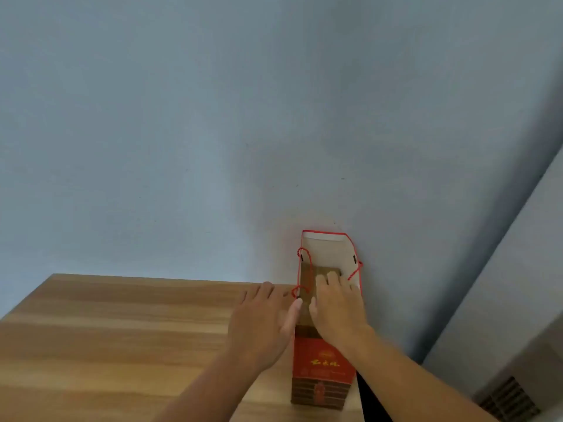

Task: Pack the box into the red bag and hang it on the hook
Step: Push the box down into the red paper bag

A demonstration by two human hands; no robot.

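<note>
The box (320, 370) lies lengthwise, near to far, its far end inside the red bag (327, 248). The right hand (335, 303) presses flat on the box; the left hand (265, 324), open, steadies the bag's left edge.

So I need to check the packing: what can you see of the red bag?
The red bag looks like paper, red outside with a pale lining and red rim. It stands open at the wooden table's right end, against the blue-grey wall. Red cord handles hang at both sides. A brown box with a red label sits partly in it. The right hand presses on the box; the left hand is at the bag's left side.
</note>
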